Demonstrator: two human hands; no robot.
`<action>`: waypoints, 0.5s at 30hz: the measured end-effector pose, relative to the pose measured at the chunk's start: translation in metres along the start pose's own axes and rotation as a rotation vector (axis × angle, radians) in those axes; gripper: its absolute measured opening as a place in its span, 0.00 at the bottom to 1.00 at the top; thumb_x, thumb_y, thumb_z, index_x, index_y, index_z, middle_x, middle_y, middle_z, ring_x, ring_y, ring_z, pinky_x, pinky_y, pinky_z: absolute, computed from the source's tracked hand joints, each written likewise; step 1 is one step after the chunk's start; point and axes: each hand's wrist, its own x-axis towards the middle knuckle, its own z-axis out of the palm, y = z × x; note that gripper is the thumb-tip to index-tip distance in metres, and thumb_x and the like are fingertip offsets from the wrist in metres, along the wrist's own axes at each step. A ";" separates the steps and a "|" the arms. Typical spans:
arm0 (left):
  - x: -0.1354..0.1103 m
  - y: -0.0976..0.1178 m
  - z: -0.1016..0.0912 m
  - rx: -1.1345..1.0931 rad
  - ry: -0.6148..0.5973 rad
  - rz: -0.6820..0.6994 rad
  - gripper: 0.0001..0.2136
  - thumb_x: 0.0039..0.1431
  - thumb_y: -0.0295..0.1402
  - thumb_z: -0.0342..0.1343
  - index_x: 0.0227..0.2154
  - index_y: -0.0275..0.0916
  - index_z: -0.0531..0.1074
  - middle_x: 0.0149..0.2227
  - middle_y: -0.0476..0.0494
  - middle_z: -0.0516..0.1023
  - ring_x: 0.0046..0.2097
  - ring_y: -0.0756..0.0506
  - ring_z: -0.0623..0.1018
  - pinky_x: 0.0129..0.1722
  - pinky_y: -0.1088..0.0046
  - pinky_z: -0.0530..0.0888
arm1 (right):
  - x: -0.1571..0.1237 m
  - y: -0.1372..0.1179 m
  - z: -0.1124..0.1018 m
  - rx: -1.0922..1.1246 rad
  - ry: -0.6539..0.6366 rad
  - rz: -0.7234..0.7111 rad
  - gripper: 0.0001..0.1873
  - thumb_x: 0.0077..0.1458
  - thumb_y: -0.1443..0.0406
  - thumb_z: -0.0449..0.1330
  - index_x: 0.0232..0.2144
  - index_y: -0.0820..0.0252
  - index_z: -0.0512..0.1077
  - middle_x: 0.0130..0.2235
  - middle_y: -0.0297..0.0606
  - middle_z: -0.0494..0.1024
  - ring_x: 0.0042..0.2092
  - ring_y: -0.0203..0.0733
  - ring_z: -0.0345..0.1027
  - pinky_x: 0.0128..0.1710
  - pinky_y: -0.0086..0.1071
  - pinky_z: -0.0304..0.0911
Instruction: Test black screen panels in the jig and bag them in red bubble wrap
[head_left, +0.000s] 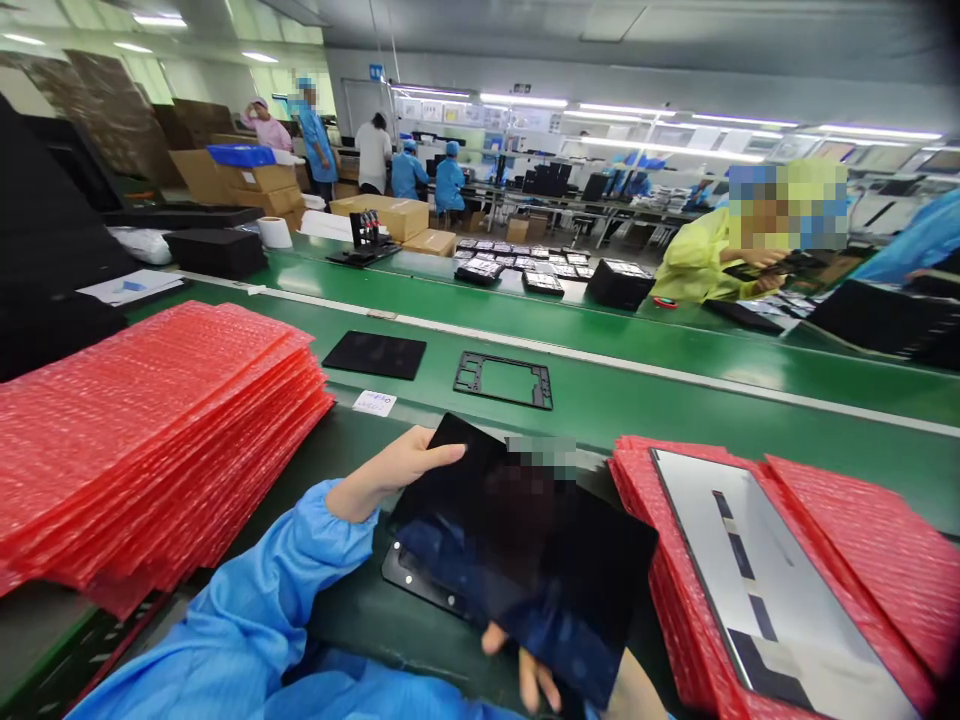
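Black tablet point(525, 570): was gripped at its upper edge by the left hand point(397, 465), its lower edge by the curled fingers of the right hand point(536, 675); held over a green bench point(352, 615), between stacks of red bubble bags point(150, 440).

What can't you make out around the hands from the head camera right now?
- Right hand: mostly behind the black panel, and cut off by the bottom edge.
- Dark plate: largely covered by the panel, so its full shape is hidden.
- Panel's far edge: pixelated.
- White slip: writing too small to read.
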 end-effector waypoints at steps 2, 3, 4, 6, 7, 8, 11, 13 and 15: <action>0.004 -0.003 0.005 -0.021 0.047 -0.035 0.21 0.51 0.51 0.62 0.23 0.35 0.75 0.22 0.46 0.75 0.26 0.46 0.75 0.25 0.73 0.69 | 0.003 -0.009 -0.006 0.019 0.019 -0.023 0.25 0.35 0.51 0.74 0.37 0.52 0.81 0.32 0.40 0.84 0.38 0.56 0.79 0.40 0.46 0.74; 0.007 -0.004 0.007 -0.031 0.067 -0.050 0.21 0.51 0.52 0.62 0.24 0.35 0.76 0.22 0.45 0.76 0.26 0.46 0.75 0.25 0.73 0.69 | 0.004 -0.015 -0.009 0.053 0.069 -0.066 0.24 0.37 0.51 0.73 0.38 0.51 0.81 0.35 0.38 0.84 0.42 0.56 0.79 0.45 0.46 0.73; 0.009 -0.005 0.008 -0.040 0.085 -0.065 0.21 0.50 0.52 0.62 0.24 0.35 0.76 0.23 0.45 0.77 0.26 0.46 0.75 0.25 0.73 0.69 | 0.006 -0.021 -0.010 0.094 0.133 -0.117 0.24 0.40 0.49 0.71 0.40 0.49 0.80 0.38 0.37 0.84 0.46 0.55 0.77 0.49 0.46 0.71; 0.012 -0.006 0.010 -0.056 0.108 -0.092 0.21 0.50 0.52 0.62 0.24 0.35 0.75 0.22 0.46 0.77 0.25 0.47 0.75 0.24 0.74 0.69 | 0.011 -0.031 -0.012 0.171 0.253 -0.200 0.27 0.46 0.44 0.66 0.46 0.48 0.78 0.45 0.37 0.83 0.54 0.54 0.73 0.54 0.48 0.68; 0.014 -0.007 0.010 -0.059 0.110 -0.104 0.21 0.50 0.52 0.62 0.24 0.35 0.74 0.22 0.46 0.77 0.25 0.47 0.75 0.24 0.74 0.69 | 0.014 -0.034 -0.011 0.196 0.277 -0.210 0.29 0.48 0.43 0.64 0.47 0.50 0.78 0.47 0.39 0.82 0.56 0.55 0.71 0.54 0.49 0.67; 0.016 -0.007 0.010 -0.060 0.109 -0.117 0.21 0.50 0.52 0.63 0.23 0.35 0.74 0.22 0.46 0.77 0.25 0.47 0.75 0.24 0.75 0.69 | 0.018 -0.035 -0.011 0.222 0.289 -0.209 0.31 0.49 0.42 0.63 0.47 0.53 0.78 0.48 0.41 0.82 0.56 0.56 0.70 0.54 0.50 0.67; 0.028 -0.009 0.006 -0.050 0.086 -0.154 0.23 0.48 0.54 0.63 0.24 0.35 0.75 0.24 0.45 0.79 0.26 0.46 0.77 0.26 0.74 0.71 | 0.027 -0.031 -0.009 0.296 0.289 -0.195 0.28 0.47 0.52 0.70 0.48 0.58 0.77 0.49 0.44 0.81 0.54 0.56 0.72 0.54 0.50 0.67; 0.045 -0.010 0.001 -0.026 0.077 -0.163 0.29 0.50 0.61 0.56 0.26 0.35 0.76 0.26 0.41 0.80 0.29 0.43 0.78 0.28 0.71 0.73 | 0.031 -0.026 -0.010 0.309 0.289 -0.202 0.27 0.46 0.58 0.72 0.49 0.58 0.76 0.48 0.43 0.82 0.52 0.54 0.75 0.54 0.48 0.68; 0.071 -0.012 -0.006 0.058 0.110 -0.145 0.36 0.52 0.67 0.44 0.29 0.34 0.77 0.30 0.37 0.81 0.33 0.40 0.80 0.33 0.66 0.75 | 0.031 -0.021 -0.011 0.319 0.288 -0.209 0.25 0.47 0.59 0.72 0.48 0.59 0.76 0.46 0.43 0.83 0.50 0.54 0.76 0.52 0.48 0.69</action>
